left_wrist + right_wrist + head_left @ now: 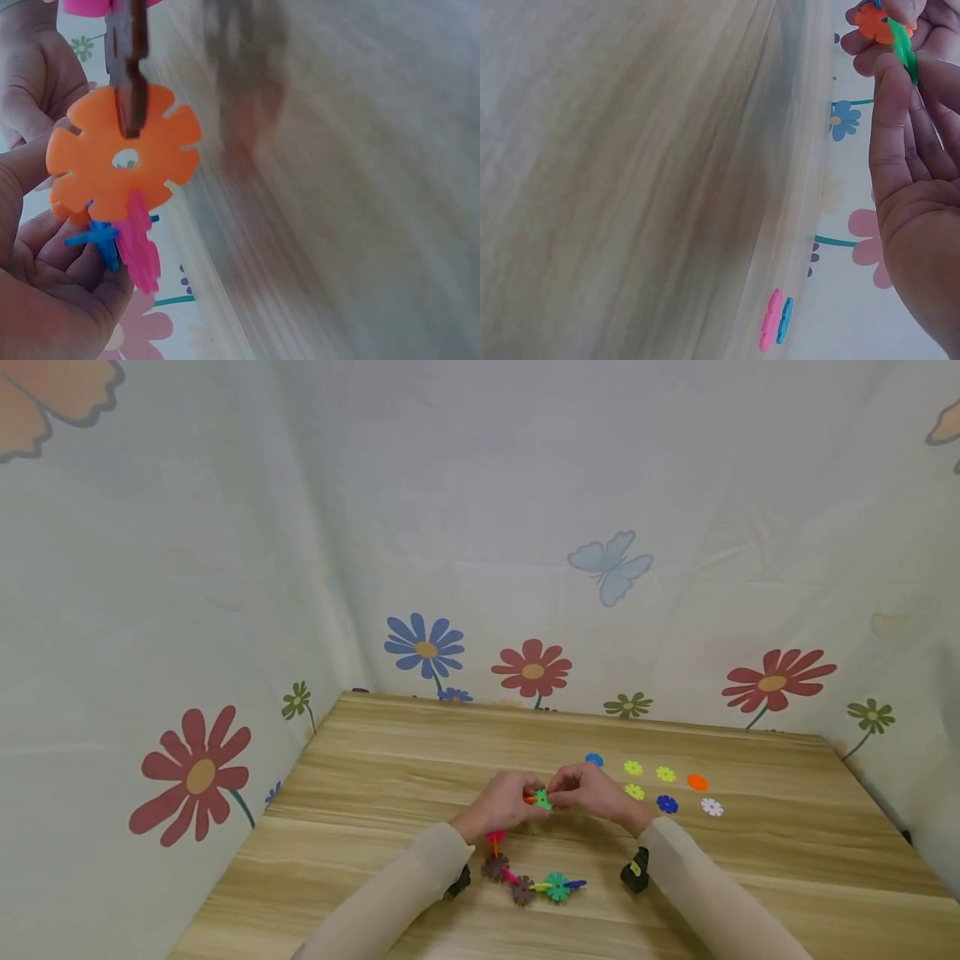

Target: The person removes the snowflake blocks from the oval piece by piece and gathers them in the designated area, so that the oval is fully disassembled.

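Observation:
My left hand (504, 802) grips one end of a chain of notched plastic flower discs slotted into one another. In the left wrist view an orange disc (161, 154), a pink disc (140, 251), a blue disc (103, 238) and a brown disc (129, 71) belong to this chain. Between finger and thumb my right hand (592, 789) pinches a green disc (904, 56), right against an orange disc (871, 24) at the left fingers. Below the hands, the chain curves through brown discs (522, 891) to a teal-green disc (557, 887) and a dark blue disc (577, 884).
Loose discs lie on the wooden table (420, 743) beyond and right of my right hand: several yellow-green and blue ones, an orange disc (697, 782) and a white disc (712, 807). A flower-printed cloth (480, 527) hangs behind the table's far edge.

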Available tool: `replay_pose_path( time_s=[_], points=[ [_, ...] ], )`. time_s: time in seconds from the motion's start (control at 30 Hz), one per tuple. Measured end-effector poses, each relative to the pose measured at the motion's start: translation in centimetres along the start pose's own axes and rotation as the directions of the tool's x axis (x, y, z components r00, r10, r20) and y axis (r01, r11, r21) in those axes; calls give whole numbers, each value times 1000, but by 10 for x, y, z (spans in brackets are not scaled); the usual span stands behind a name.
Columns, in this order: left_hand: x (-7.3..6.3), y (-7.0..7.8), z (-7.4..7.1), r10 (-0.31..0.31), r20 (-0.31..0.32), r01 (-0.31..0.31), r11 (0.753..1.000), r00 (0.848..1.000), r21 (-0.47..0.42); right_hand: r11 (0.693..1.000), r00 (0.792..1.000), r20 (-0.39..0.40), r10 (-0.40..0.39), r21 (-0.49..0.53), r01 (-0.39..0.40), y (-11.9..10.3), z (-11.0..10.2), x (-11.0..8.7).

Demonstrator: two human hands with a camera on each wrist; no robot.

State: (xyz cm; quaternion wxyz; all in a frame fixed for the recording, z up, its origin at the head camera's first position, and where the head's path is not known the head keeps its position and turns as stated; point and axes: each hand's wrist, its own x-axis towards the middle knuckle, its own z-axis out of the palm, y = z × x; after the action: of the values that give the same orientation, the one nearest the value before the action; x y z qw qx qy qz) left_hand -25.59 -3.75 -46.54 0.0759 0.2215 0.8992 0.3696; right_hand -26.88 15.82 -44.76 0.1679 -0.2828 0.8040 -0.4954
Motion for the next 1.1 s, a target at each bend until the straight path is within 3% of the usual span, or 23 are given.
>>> replay_pose_path(
  time_s=[0.3, 0.6, 0.87, 1.1],
  points=[
    [-4, -6, -4, 18, -12, -18, 1000, 1000, 23, 1000, 1000, -7, 14, 13, -14, -7, -2, -3],
    [-6, -12, -7, 26, -28, -26, 999, 999, 26, 1000, 999, -28, 18, 20, -17, 26, -5, 5],
    [-9, -15, -11, 29, -4, -28, 997, 1000, 74, 1000, 999, -44, 8, 16, -7, 30, -9, 4],
    [-9, -17, -11, 33, -10, -33, 999, 999, 21, 998, 999, -35, 18, 57, -16, 30, -8, 5]
  ],
)
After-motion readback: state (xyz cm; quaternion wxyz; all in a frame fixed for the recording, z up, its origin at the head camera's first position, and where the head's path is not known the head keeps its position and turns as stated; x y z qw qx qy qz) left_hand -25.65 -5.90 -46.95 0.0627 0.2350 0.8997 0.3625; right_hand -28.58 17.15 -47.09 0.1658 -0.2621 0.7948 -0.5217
